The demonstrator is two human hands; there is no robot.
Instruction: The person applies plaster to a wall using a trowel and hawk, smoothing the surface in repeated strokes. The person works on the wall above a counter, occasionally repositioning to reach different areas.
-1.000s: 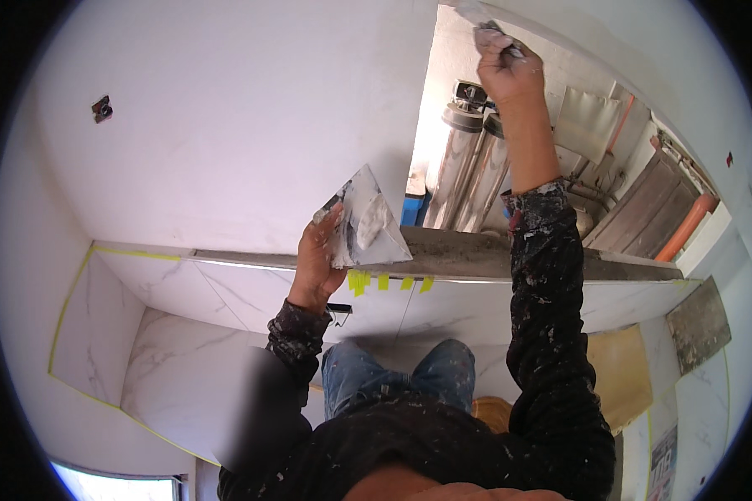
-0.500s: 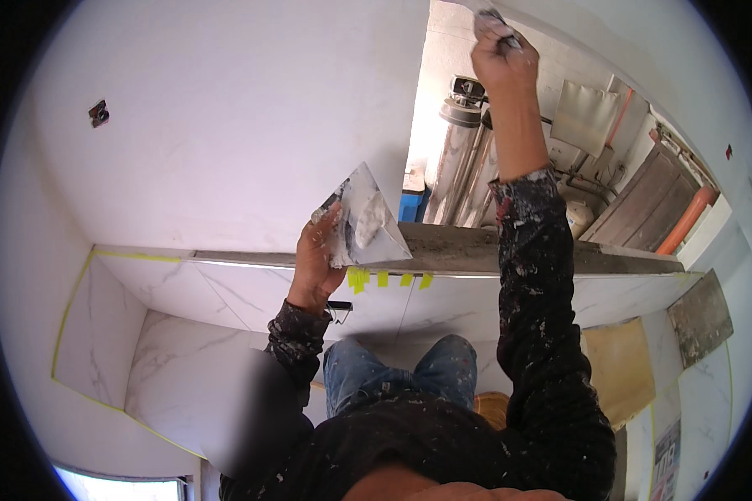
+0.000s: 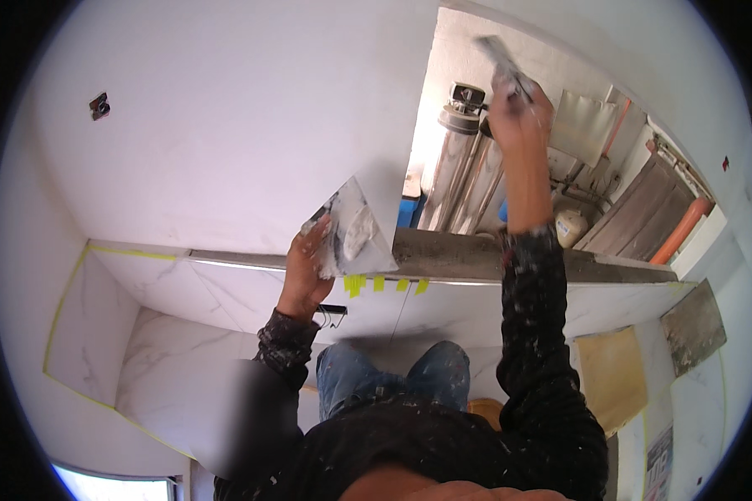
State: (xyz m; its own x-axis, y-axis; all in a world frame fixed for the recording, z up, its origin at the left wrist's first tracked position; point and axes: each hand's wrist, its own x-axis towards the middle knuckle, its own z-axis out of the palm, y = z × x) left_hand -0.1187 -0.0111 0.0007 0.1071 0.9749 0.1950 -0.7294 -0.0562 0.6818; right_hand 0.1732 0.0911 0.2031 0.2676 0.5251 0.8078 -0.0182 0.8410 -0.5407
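Observation:
My left hand (image 3: 305,263) grips a flat triangular plaster board (image 3: 366,204), held up just above the ledge. On its face sits a lump of pale filler (image 3: 359,234). Raised at the upper right, my right hand (image 3: 522,108) is closed round a putty knife (image 3: 499,54), whose blade points up and to the left and is smeared by motion. The knife is in front of the wall opening, apart from the board. Both dark sleeves carry white spatters.
A grey unfinished ledge (image 3: 451,255) runs along the bottom of the opening. Behind it stand metal cylinders (image 3: 455,171), pipes and an orange tube (image 3: 681,232). Marbled tiles (image 3: 184,342) edged with yellow tape lie below. A socket box (image 3: 99,106) is in the left wall.
My right hand has come down with the putty knife from the top of the opening. My left hand and the board have shifted slightly left and down in the picture.

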